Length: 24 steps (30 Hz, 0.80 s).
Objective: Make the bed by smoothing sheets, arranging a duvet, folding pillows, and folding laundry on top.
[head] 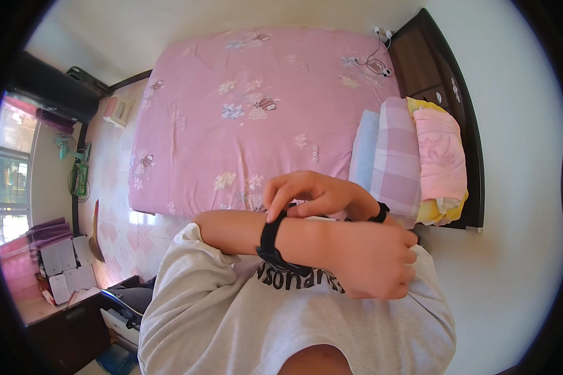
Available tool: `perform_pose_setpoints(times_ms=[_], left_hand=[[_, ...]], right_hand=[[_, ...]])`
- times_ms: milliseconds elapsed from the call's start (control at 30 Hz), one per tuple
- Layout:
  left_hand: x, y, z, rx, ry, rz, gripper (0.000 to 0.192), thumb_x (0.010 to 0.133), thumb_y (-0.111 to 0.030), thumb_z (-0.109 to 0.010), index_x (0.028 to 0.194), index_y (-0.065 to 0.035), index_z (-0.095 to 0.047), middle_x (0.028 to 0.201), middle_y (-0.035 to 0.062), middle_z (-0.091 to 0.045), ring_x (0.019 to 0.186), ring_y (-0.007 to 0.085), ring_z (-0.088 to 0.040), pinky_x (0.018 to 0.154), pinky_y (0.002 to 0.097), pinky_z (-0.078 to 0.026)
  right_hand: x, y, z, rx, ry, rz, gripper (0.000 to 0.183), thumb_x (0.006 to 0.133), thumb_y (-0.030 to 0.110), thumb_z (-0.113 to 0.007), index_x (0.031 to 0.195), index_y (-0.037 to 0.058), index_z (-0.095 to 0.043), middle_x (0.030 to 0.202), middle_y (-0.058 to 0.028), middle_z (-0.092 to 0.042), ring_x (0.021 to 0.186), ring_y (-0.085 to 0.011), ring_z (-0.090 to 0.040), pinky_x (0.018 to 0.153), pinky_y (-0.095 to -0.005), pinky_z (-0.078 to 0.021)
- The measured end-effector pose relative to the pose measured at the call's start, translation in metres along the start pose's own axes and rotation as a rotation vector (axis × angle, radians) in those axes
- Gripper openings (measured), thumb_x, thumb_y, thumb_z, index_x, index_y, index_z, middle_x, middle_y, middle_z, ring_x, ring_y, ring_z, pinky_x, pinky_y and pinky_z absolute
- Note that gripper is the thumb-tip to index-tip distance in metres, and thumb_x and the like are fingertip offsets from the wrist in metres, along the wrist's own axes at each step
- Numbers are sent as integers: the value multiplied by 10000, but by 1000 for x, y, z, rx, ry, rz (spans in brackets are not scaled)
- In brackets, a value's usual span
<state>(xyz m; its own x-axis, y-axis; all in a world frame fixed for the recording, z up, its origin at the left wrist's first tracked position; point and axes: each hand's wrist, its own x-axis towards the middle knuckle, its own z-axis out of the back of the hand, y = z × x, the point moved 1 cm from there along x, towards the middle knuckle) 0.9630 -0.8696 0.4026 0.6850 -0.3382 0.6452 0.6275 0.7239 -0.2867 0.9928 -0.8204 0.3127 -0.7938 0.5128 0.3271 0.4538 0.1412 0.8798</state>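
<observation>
Across my chest lies my left forearm, its hand (373, 262) slightly blurred, with the fingers curled and nothing visible in them. A black strap (271, 236) circles that forearm, and a dark bulkier part (286, 263) shows at its lower side. My right hand (309, 190) reaches over the forearm from the far side, with thumb and fingertips at the upper edge of the strap. What lies beneath those fingers is partly hidden. Around my right wrist is another black band (381, 213), partly covered by my left arm.
Ahead stands a bed with a pink floral sheet (206, 136). Folded bedding (396, 154) is stacked by the dark wooden headboard (415, 56). A cable (375, 65) lies on the sheet. Leftward are a broom (95, 239), a small fan (68, 147) and a cluttered dark desk (70, 323).
</observation>
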Motion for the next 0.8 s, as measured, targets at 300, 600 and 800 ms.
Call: perform_pose_setpoints(times_ms=[300, 600, 800], left_hand=[[-112, -43, 153, -1112, -1342, -213, 94, 827, -149, -509, 809, -177, -596, 636, -67, -476, 619, 82, -461, 603, 266, -340], [-148, -63, 176, -1120, -1342, -387, 66, 806, -191, -584, 835, -216, -638, 669, -98, -475, 670, 65, -435, 636, 243, -302], [-135, -62, 168, -1102, -1502, -356, 92, 774, -137, -552, 727, -183, -617, 588, -81, -491, 572, 80, -469, 554, 240, -350]], right_hand=[[58, -71, -35, 279, -452, 5, 110, 875, 111, -612, 873, 1, -607, 756, -50, -607, 660, -104, -562, 624, -245, -469], [39, -35, -69, 133, -379, 221, 129, 795, 44, -662, 764, -45, -573, 775, -133, -572, 637, -146, -560, 554, -237, -463], [36, -37, -69, 52, -408, 189, 46, 830, -14, -615, 848, -35, -578, 796, -77, -568, 689, -105, -525, 611, -226, -428]])
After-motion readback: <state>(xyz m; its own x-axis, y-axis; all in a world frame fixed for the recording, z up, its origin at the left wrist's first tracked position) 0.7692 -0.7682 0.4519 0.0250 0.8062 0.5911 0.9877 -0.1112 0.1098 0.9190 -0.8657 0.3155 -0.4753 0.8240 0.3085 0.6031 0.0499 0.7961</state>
